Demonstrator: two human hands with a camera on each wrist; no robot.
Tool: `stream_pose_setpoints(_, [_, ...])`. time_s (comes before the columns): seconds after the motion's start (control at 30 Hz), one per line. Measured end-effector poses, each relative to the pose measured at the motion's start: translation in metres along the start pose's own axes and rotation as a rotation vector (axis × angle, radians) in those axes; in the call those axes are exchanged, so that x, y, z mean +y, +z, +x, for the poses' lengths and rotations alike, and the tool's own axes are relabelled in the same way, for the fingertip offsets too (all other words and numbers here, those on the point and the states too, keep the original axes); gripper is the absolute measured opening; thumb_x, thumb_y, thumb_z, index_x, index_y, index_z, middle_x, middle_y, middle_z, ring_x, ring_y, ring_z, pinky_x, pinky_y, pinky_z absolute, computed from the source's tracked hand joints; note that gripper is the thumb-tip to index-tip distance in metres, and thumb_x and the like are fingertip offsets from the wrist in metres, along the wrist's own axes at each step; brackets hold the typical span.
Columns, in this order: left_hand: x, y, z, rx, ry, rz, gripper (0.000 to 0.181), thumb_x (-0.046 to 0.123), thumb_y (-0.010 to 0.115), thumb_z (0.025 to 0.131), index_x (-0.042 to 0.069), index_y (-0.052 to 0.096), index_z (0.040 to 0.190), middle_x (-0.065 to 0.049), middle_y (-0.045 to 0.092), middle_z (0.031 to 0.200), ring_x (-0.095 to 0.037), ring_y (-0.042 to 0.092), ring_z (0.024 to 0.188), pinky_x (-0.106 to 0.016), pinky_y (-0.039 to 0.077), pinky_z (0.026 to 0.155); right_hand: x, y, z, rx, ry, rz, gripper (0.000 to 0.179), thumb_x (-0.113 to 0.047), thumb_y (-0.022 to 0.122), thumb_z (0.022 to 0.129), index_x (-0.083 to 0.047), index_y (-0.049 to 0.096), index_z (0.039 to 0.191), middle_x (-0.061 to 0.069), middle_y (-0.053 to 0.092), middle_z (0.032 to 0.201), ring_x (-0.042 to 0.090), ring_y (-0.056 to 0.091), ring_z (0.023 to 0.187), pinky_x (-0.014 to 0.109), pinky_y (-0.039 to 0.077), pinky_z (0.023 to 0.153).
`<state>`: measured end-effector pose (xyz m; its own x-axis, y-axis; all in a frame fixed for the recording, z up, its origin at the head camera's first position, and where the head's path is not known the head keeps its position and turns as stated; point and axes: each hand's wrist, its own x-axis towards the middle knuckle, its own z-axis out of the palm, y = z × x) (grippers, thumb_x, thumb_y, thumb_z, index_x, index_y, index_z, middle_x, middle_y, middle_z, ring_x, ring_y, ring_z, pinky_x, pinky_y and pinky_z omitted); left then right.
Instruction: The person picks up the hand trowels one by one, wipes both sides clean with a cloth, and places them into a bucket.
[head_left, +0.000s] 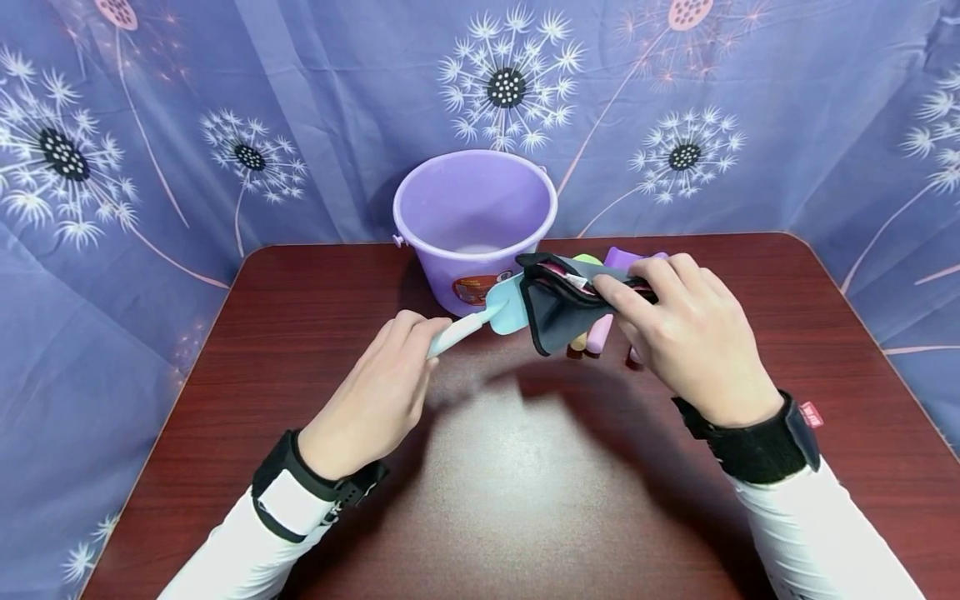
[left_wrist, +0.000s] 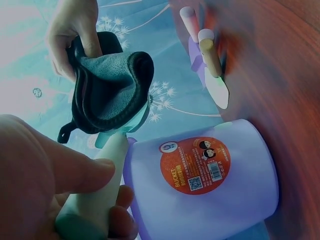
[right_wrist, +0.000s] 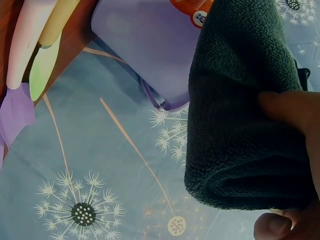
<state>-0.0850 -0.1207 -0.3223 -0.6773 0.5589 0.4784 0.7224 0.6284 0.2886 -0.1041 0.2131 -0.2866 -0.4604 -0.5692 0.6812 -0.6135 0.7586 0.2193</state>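
Left hand (head_left: 381,392) around a pale-blue shovel (head_left: 506,307), right hand (head_left: 693,337) with grey cloth (head_left: 558,323) in its grip

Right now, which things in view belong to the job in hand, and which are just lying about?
In the job:
- blue shovel, in the left fingers
- gray cloth, in the right fingers

Apparently just there:
- purple bucket, not held
- other small tools

Grey cloth (head_left: 564,315), turquoise trowel (head_left: 506,307), dandelion-print fabric (head_left: 352,117)
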Motion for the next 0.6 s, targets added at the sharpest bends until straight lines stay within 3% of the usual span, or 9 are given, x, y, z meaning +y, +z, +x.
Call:
stream_pose_setpoints(0.33, [0.001,-0.001,0.001,0.016,-0.021,0.021,0.040,-0.005,0.058,0.093,-0.003,0.051,0.132,-0.007,0.049,0.105,-0.024,0.046,0.091,-0.033,0.040,0.083,0.002,0.000,-0.003,-0.079,0.025,0.050,0.023,-0.012,0.057,0.095,-0.007,0.065,0.117,0.015,0.054,0.092,0.034,0.046,0.075,0.041,0.039,0.057])
stream_pose_setpoints(0.6, [0.001,0.001,0.002,0.045,-0.028,0.034,0.041,-0.004,0.059,0.092,-0.003,0.052,0.132,-0.010,0.052,0.108,-0.026,0.048,0.094,-0.035,0.041,0.085,0.000,0.008,-0.011,-0.139,0.056,0.090,0.032,-0.016,0.065,0.087,-0.010,0.069,0.118,0.007,0.050,0.086,0.025,0.044,0.070,0.037,0.038,0.053])
